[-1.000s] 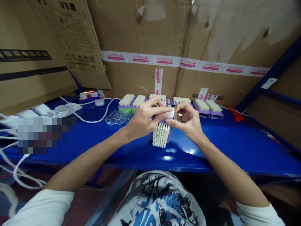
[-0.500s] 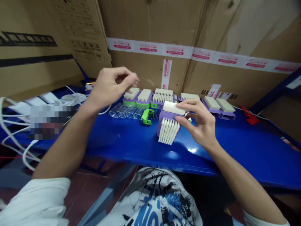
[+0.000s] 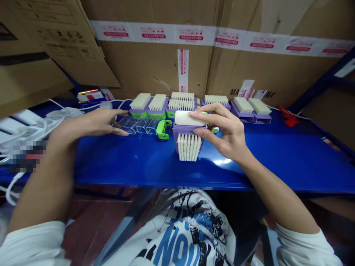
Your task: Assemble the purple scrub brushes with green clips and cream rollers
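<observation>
right hand [image 3: 227, 135] clamped on purple brush [image 3: 188, 144], white block [image 3: 186, 118] seated on top. left hand [image 3: 85, 123] spread flat, touching clear trays [image 3: 141, 125]. green part [image 3: 161, 130] lies loose. brush row [image 3: 158, 102] stands far on counter [image 3: 277, 159].

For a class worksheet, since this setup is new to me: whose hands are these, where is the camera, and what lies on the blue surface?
No machine here: a person works bare-handed, and the camera sits on their head, looking down at their own arms. The right hand grips a purple brush, bristles facing us, with a white block on top. The left hand lies open, fingers at some clear plastic cases. The blue table also bears a green piece and a row of brushes in front of cardboard boxes.
</observation>
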`<state>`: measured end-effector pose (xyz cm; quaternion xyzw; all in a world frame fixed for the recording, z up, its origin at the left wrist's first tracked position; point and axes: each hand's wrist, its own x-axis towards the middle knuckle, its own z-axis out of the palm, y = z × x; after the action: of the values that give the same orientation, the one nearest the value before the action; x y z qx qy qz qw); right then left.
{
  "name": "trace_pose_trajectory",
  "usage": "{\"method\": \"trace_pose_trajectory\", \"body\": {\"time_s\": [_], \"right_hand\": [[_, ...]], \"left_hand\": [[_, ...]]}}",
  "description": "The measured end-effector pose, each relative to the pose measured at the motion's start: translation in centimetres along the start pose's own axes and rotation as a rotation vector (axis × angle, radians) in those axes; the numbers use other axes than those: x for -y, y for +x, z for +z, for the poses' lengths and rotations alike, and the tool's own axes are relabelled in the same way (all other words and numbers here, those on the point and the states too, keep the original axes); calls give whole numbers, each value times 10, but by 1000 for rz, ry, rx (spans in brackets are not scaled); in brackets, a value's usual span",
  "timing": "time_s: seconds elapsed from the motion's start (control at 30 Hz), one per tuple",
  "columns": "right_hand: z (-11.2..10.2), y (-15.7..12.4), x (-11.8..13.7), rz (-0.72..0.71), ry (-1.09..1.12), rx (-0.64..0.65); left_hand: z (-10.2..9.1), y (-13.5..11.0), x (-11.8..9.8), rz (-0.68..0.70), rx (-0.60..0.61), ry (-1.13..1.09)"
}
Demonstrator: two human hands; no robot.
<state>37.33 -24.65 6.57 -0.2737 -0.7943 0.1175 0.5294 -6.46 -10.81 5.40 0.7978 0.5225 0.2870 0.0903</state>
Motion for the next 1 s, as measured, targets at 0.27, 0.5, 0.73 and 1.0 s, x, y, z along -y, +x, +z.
{"method": "trace_pose_trajectory", "body": {"time_s": [0.27,0.5,0.73,1.0], "right_hand": [[1,2,2,92,-5,-9],[4,2,-3,126,-9,38],[2,0,-2,-17,-35,45],[4,0,-10,-242,-149,2]], "left_hand": [[-21,7,7,-63,226,178],[-41,-14,-41,-62,-37,67],[-13,-6,-102,247,-137,-378],[18,11,-177,652,-136,-178]]}}
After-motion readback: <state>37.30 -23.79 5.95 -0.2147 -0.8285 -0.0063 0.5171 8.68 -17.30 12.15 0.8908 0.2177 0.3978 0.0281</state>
